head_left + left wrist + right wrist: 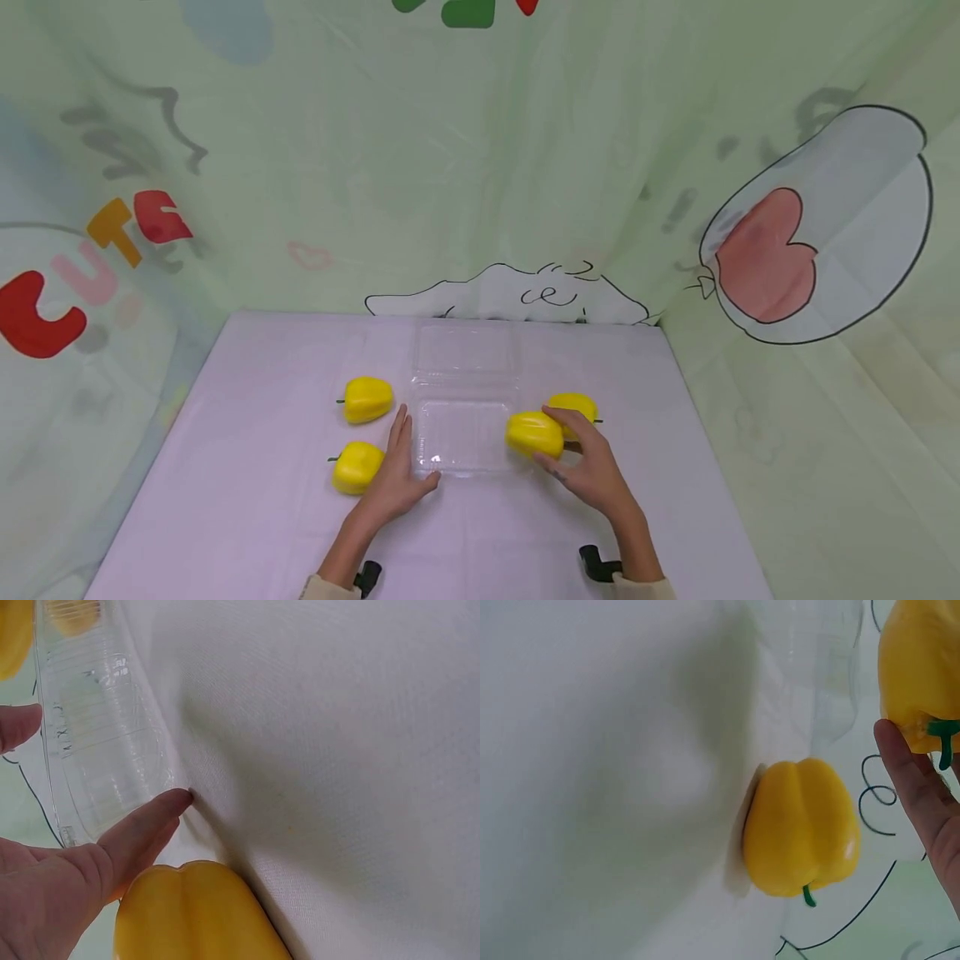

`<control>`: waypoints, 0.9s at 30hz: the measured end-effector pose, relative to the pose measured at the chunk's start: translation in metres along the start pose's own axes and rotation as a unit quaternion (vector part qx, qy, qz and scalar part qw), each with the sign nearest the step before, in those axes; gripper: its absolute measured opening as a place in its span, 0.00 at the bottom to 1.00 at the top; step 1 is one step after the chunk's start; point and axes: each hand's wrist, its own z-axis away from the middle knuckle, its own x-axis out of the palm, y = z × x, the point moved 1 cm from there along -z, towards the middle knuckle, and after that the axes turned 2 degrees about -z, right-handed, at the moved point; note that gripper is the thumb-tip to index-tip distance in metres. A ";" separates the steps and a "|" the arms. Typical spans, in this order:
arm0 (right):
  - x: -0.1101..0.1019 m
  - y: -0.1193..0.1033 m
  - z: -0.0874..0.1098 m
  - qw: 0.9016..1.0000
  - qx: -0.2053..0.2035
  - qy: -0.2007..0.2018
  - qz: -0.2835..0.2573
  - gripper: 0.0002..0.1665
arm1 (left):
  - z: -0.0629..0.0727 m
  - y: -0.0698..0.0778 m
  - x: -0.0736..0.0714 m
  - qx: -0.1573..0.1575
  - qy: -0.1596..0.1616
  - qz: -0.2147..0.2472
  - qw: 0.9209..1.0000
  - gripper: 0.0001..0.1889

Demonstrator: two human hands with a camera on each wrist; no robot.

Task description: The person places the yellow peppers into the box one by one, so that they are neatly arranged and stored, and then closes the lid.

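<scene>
My right hand (592,471) holds a yellow bell pepper (534,434) between thumb and fingers, raised at the right edge of a clear plastic clamshell box (465,437). The pepper's green stem shows in the right wrist view. A second yellow pepper (801,829) lies on the table just behind that hand. At the box's left side is my left hand (397,483), fingers stretched out along its edge and thumb apart at the front corner. One yellow pepper (199,915) sits right beside the left hand, and another yellow pepper (367,399) lies farther back on the left.
The box's lid (465,348) lies folded back toward the rear of the table (247,433), which has a pale cloth. A printed curtain (450,167) hangs behind and along both sides. Black wrist-mount parts (600,565) show near both wrists.
</scene>
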 end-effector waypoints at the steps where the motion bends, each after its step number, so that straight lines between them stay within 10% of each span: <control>1: 0.001 -0.002 -0.001 1.000 -0.003 -0.002 -0.002 0.44 | 0.000 0.000 0.000 0.000 0.000 0.000 1.000 0.58; 27: 0.030 -0.013 -0.013 0.998 -0.035 -0.052 -0.027 0.43 | 0.000 -0.003 0.001 0.007 0.002 -0.022 1.000 0.58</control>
